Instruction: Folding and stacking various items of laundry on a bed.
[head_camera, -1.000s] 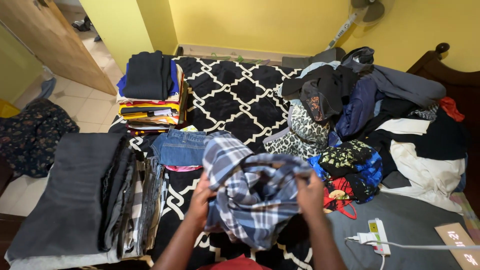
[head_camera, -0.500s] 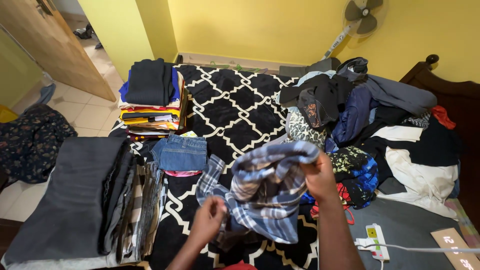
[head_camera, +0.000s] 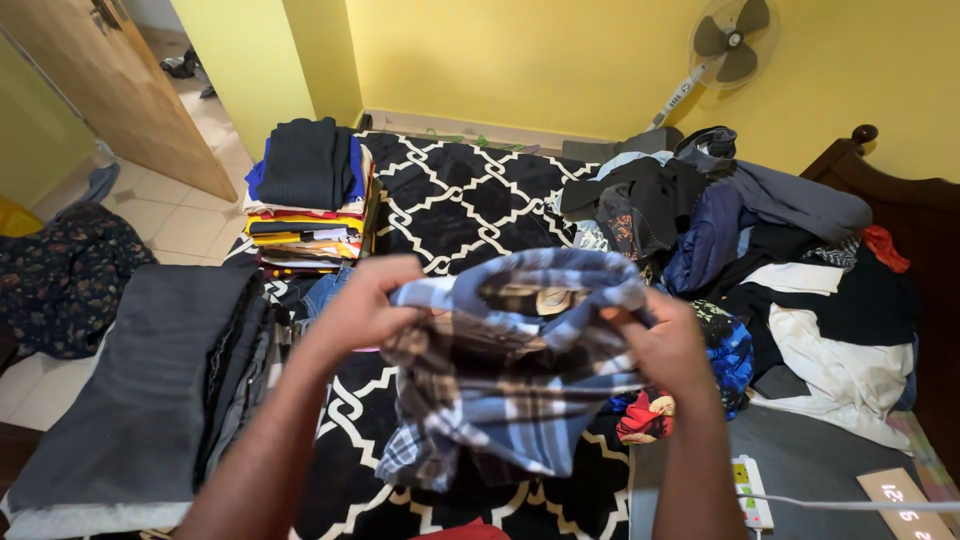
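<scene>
A blue, white and brown plaid shirt (head_camera: 500, 390) hangs in front of me above the bed, collar end up. My left hand (head_camera: 362, 305) pinches its upper left edge. My right hand (head_camera: 668, 345) grips its upper right edge. Both hands hold the shirt up over the black-and-white patterned blanket (head_camera: 460, 200).
A tall stack of folded clothes (head_camera: 305, 205) stands at the blanket's far left. Folded grey trousers (head_camera: 150, 390) lie near left. A heap of unfolded clothes (head_camera: 760, 250) fills the right side. A white power strip (head_camera: 750, 490) lies near right, a fan (head_camera: 725, 45) by the yellow wall.
The shirt has been lifted higher. My left hand rose from its lower edge to its upper left edge, so both hands now hold the top.
</scene>
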